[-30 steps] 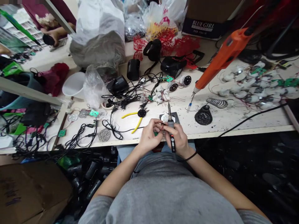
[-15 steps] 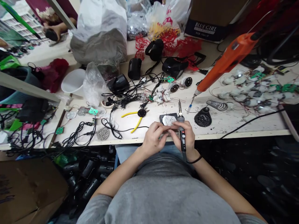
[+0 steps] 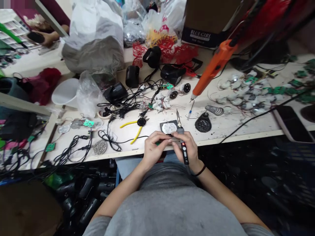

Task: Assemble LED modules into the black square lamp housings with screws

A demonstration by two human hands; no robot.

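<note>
My left hand (image 3: 154,149) is closed in a pinch on a small green circuit board with thin wires at the table's near edge. My right hand (image 3: 187,149) touches it from the right and is wrapped round a black soldering iron (image 3: 181,139), whose tip points up and away. Just beyond both hands lies a small dark tray with a round silver part (image 3: 168,127).
Yellow-handled cutters (image 3: 134,127), black cables (image 3: 118,105), a solder coil (image 3: 99,147) and a black round speaker part (image 3: 203,124) lie on the worktable (image 3: 236,126). An orange electric screwdriver (image 3: 211,70) hangs over it. Bags, a white bowl (image 3: 65,92) and a phone (image 3: 292,123) surround.
The view has shifted; both hands stay together at the table edge. The soldering iron has tilted slightly, its tip now nearer the dark tray.
</note>
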